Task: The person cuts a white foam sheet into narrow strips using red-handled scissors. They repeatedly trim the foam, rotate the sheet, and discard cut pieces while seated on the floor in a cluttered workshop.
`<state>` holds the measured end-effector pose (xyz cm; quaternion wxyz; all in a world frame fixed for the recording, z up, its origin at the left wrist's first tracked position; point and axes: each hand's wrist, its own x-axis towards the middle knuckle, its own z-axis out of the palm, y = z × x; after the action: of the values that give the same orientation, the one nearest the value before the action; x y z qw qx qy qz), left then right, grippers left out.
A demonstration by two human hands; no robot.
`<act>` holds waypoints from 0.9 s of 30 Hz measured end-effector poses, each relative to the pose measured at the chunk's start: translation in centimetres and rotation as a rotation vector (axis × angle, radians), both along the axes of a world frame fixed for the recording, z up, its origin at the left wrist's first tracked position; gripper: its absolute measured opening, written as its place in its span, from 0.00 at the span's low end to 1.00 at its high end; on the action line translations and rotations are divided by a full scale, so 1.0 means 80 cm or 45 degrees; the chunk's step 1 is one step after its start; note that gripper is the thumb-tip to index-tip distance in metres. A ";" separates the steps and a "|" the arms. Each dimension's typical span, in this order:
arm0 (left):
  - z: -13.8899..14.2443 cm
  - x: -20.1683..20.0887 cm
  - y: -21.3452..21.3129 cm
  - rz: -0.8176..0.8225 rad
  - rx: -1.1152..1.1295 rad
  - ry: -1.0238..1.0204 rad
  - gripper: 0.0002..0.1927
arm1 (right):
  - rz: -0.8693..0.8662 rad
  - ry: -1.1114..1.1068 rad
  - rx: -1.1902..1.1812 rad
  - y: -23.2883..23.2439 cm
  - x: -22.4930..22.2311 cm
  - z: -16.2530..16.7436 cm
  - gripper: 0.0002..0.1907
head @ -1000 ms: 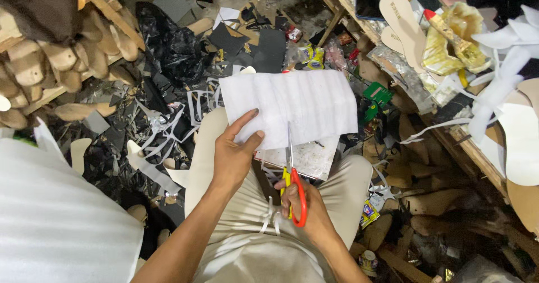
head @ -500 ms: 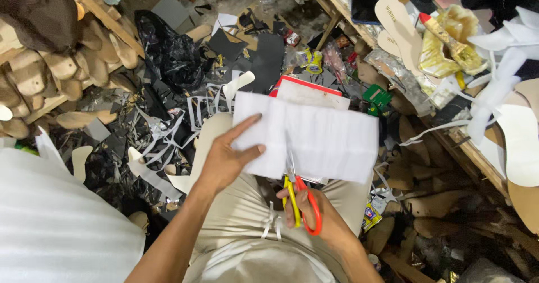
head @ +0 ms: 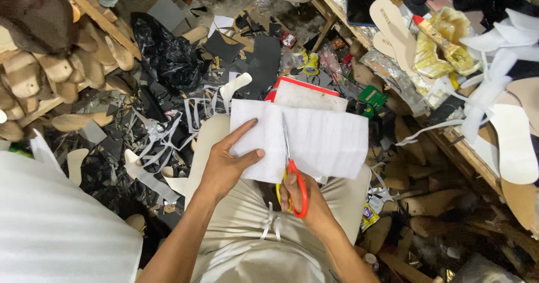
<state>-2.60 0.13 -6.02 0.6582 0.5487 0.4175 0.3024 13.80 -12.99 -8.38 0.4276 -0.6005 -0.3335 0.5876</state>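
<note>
Two hands: both worked one white sheet [head: 320, 140] held over the lap.
Packages: a flat box with a red edge [head: 297, 89] lay just beyond the sheet; a small green pack [head: 371, 97] sat to its right; a yellow tin [head: 310, 63] stood farther back among scraps.
Sheet: thin, creased, roughly rectangular, faintly lined, partly split by a cut from its near edge.
Scissors [head: 292, 176]: red and yellow handles, metal blades pointing away from the body and into the sheet.
Left hand [head: 224, 162]: closed on the sheet's left part, thumb on top, forefinger stretched along the paper.
Right hand [head: 306, 201]: fingers through the scissor handles, gripping them below the sheet's near edge.
Trousers [head: 247, 232]: pale beige cloth with a white drawstring.
Shoe soles [head: 393, 27]: pale, flat, foot-shaped, lying on the bench at right.
Floor scraps [head: 168, 131]: white strips and dark offcuts scattered at left.
Wooden forms [head: 50, 75]: tan, rounded, stacked on the left shelf.
</note>
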 end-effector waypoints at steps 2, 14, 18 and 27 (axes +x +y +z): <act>0.000 -0.002 0.001 0.033 -0.001 0.006 0.35 | 0.006 -0.037 -0.005 0.005 -0.003 -0.001 0.39; -0.002 -0.006 0.011 0.259 0.019 -0.109 0.33 | -0.068 -0.002 0.015 0.028 0.004 -0.012 0.38; 0.010 -0.005 0.027 0.223 0.118 -0.299 0.40 | 0.041 -0.131 0.075 -0.006 0.016 -0.002 0.37; 0.030 0.058 0.008 -0.152 0.027 -0.337 0.37 | -0.009 -0.056 0.109 -0.061 0.008 0.009 0.26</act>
<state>2.03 0.76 -3.62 0.7186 0.5347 0.2905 0.3368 14.43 -17.87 -7.68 0.4477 -0.5955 -0.3656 0.5580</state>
